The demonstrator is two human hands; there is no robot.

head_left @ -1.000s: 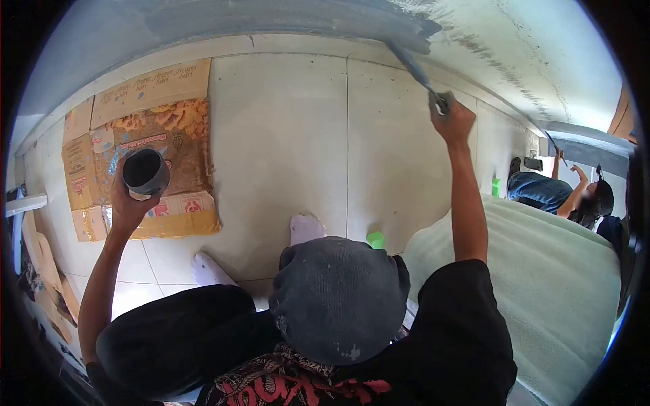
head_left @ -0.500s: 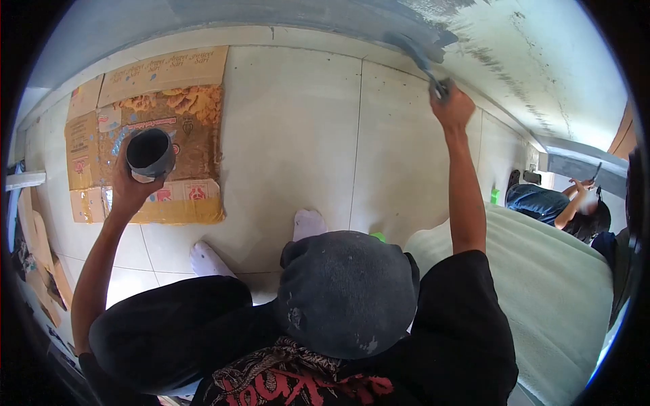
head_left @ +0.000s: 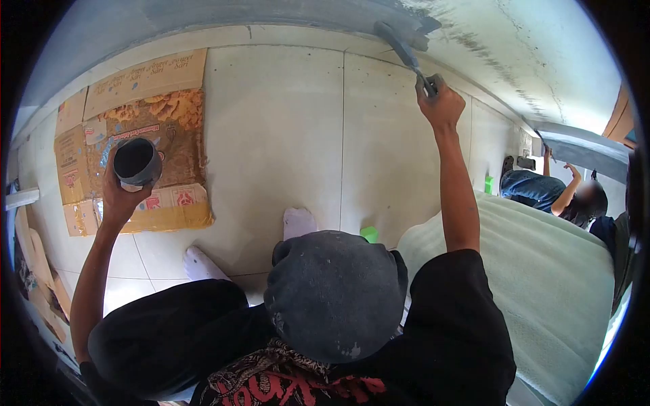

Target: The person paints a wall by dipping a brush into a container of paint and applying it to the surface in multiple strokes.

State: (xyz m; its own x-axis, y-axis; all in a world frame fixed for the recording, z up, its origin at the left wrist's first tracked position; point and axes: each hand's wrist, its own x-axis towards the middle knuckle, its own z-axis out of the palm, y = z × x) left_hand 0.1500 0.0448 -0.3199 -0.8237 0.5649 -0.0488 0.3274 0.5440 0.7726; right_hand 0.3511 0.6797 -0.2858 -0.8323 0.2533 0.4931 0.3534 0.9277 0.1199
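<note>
My left hand (head_left: 123, 196) is wrapped round a dark grey cup (head_left: 137, 164), tilted so that its dark inside shows, above the cardboard. What lies at the cup's bottom is too dark to make out. In my outstretched right hand (head_left: 441, 107) is a paintbrush (head_left: 405, 54), gripped by its handle. Its grey-coated bristles touch the low part of the wall (head_left: 298, 15), at the border where grey paint meets the pale, stained surface.
Flattened cardboard (head_left: 183, 88) lies on the tiled floor (head_left: 271, 122). A pale green cloth-covered surface (head_left: 542, 277) is at my right. Beyond it, another person (head_left: 542, 189) crouches by the wall with raised arms. A small green object (head_left: 369, 234) rests near my foot.
The view has shifted slightly, moving the scene leftward. The brush stays against the wall, in nearly the same place. The other person's arms have spread apart, one reaching toward the wall.
</note>
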